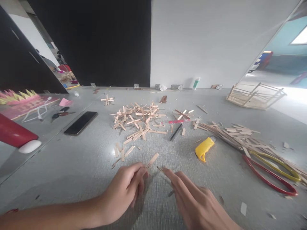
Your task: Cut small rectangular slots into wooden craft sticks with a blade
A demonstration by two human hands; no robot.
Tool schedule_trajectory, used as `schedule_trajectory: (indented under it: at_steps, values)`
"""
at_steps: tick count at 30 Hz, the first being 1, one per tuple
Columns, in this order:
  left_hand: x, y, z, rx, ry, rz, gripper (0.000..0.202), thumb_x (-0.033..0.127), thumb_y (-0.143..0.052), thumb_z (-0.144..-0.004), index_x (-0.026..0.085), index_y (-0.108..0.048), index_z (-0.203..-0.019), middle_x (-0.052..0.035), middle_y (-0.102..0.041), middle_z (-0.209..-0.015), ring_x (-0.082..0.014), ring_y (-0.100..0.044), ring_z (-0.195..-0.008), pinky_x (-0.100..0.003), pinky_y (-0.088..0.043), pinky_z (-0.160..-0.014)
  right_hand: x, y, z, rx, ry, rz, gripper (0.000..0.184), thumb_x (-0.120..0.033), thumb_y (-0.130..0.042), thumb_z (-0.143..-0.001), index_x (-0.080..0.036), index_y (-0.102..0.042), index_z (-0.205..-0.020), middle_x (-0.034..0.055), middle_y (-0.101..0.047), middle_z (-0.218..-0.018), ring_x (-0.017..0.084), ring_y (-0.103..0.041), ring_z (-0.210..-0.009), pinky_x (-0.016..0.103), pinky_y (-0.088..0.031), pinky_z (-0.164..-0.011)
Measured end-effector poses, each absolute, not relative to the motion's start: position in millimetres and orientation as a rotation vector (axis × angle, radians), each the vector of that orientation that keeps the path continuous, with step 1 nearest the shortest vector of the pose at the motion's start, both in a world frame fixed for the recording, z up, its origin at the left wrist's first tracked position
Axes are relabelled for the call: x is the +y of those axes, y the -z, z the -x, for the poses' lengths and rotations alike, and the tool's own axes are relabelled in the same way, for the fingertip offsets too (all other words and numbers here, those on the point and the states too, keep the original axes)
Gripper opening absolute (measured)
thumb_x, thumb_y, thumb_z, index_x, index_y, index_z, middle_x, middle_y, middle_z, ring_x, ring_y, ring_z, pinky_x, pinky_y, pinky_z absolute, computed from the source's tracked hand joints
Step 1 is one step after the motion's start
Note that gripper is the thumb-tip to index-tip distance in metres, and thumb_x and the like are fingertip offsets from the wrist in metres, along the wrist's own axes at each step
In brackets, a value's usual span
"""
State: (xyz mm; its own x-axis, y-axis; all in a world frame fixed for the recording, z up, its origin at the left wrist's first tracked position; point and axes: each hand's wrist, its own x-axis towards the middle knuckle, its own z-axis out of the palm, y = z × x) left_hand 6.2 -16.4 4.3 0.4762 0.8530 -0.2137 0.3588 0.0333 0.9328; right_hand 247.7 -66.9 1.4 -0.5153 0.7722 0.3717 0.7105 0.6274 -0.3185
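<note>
Near the front of the grey table, my left hand (133,182) pinches a short wooden craft stick (153,158) that points up and to the right. A small dark outlined mark or notch shows on the stick by my fingertips. Just to its right, my right hand (189,195) is closed around a thin, dark-tipped pointed thing (160,169), mostly hidden under the fingers. Its tip is close to the stick, with a small gap between them. Cut stick pieces (122,153) lie just beyond my left hand.
Past my hands is a pile of crossed craft sticks (141,116). A black pen (176,132), red-marked ruler (179,121), yellow cutter (205,148) and red-and-yellow-handled scissors (271,172) lie rightward. At left are a phone (81,123) and red bottle (16,131).
</note>
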Motion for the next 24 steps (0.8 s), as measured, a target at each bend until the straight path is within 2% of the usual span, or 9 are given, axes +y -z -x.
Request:
schedule_trajectory:
  at_steps: [4,9,14,19,24]
  values:
    - [-20.2,-9.7,-5.7,1.036,-0.52,-1.573,0.043,0.051,-0.03,-0.109,0.021,-0.051,-0.085,0.0061,-0.051,-0.059,-0.0084,-0.041,-0.043,-0.021,-0.037,-0.045,-66.4,6.5,-245.3,-2.39,-0.234,1.119,0.049,-0.007,-0.032,-0.1,-0.013,-0.035,-0.148,0.0069,-0.069,-0.1,0.013,-0.069,-0.065,0.023,-0.052,-0.048]
    - [-20.2,-10.6,-6.0,1.05,-0.504,-1.628,0.044,0.048,-0.029,-0.11,0.022,-0.048,-0.081,0.0067,-0.047,-0.056,-0.0092,-0.042,-0.045,-0.022,-0.038,-0.049,-68.0,2.4,-246.5,-2.415,-0.145,1.079,0.053,-0.003,-0.031,-0.099,-0.01,-0.035,-0.151,0.01,-0.07,-0.107,0.013,-0.072,-0.08,0.021,-0.054,-0.052]
    - [-20.0,-8.7,-6.0,1.057,-0.477,-1.654,0.043,0.047,-0.03,-0.11,0.023,-0.042,-0.076,0.0061,-0.046,-0.056,-0.01,-0.044,-0.047,-0.023,-0.037,-0.05,-67.7,6.7,-249.6,-2.465,-0.118,1.062,0.052,-0.006,-0.032,-0.1,-0.011,-0.035,-0.152,0.0108,-0.07,-0.107,0.015,-0.073,-0.084,0.021,-0.054,-0.051]
    - [-20.4,-6.0,-6.0,1.1,-0.48,-1.651,0.046,0.048,-0.032,-0.109,0.023,-0.041,-0.072,0.0069,-0.043,-0.053,-0.0095,-0.043,-0.046,-0.023,-0.035,-0.049,-68.4,13.1,-250.6,-2.506,-0.119,1.095,0.055,-0.008,-0.032,-0.101,-0.011,-0.028,-0.156,0.0095,-0.068,-0.105,0.014,-0.07,-0.068,0.024,-0.055,-0.049]
    - [-19.0,-7.7,-7.3,1.098,-0.444,-1.71,0.043,0.044,-0.035,-0.108,0.022,-0.04,-0.071,0.0071,-0.044,-0.054,-0.0093,-0.042,-0.046,-0.023,-0.032,-0.049,-66.4,12.6,-251.7,-2.569,-0.039,1.057,0.055,-0.008,-0.026,-0.101,-0.005,-0.023,-0.156,0.0048,-0.064,-0.086,0.015,-0.064,-0.056,0.027,-0.05,-0.043]
